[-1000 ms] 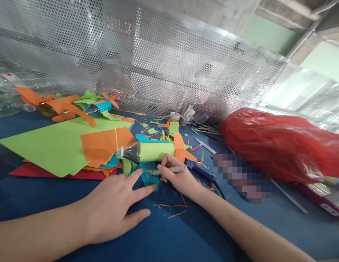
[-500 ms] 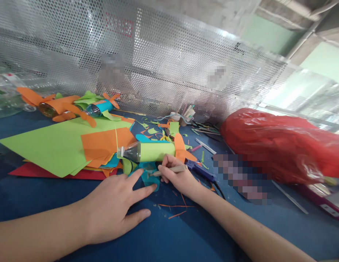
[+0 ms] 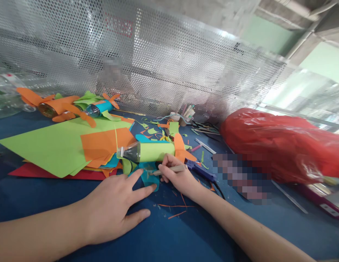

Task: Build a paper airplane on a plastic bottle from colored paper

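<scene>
A piece of blue paper [image 3: 152, 185] lies on the blue table below a plastic bottle [image 3: 155, 151] wrapped in light green paper. My left hand [image 3: 114, 207] is spread, two fingertips pressing on the blue paper and the thumb resting on the table. Pinched in my right hand [image 3: 176, 174] is a slim grey pen-like tool [image 3: 177, 168], its tip over the blue paper. The bottle lies on its side, neck to the left, with orange paper fins [image 3: 179, 147] at its right end. Just right of my right hand sits a dark blue corded tool [image 3: 200, 171].
Green paper sheets [image 3: 54, 142] and orange paper [image 3: 99, 143] are stacked at left. Behind them lie an orange-wrapped bottle [image 3: 58, 105] and a blue-wrapped bottle [image 3: 99, 108]. A red plastic bag [image 3: 267, 145] fills the right side. A perforated metal screen [image 3: 169, 65] stands behind.
Both hands stay almost in place. The tool in my right hand has shifted very slightly over the blue paper; the bottle has not moved.
</scene>
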The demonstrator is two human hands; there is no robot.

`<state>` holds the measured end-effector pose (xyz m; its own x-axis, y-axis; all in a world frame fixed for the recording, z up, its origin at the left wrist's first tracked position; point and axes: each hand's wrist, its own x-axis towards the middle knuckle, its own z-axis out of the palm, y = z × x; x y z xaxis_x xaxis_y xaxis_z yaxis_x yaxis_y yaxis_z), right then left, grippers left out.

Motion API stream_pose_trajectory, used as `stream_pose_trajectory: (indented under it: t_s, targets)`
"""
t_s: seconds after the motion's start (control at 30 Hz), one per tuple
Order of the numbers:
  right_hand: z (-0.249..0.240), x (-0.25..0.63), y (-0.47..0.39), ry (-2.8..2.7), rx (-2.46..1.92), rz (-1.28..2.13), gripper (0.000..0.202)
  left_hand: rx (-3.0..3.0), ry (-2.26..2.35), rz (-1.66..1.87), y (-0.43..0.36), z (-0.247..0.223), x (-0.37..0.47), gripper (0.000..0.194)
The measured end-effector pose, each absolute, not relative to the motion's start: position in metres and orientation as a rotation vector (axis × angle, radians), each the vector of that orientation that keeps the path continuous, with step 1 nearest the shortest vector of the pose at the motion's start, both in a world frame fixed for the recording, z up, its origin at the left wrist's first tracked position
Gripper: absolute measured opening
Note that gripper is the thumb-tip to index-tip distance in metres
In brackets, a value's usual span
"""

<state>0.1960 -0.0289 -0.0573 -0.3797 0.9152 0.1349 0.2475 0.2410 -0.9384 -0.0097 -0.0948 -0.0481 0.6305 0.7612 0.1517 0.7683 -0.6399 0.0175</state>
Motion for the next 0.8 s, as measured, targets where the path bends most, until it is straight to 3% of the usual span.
stream_pose_trajectory:
  t_s: [0.8]
  targets:
    - [-0.0516, 0.1942, -0.0293, -1.748, -1.079, 1.151, 0.021, -2.775, -1.308, -0.177, -0.0956, -0.0468, -0.0097, 0.046]
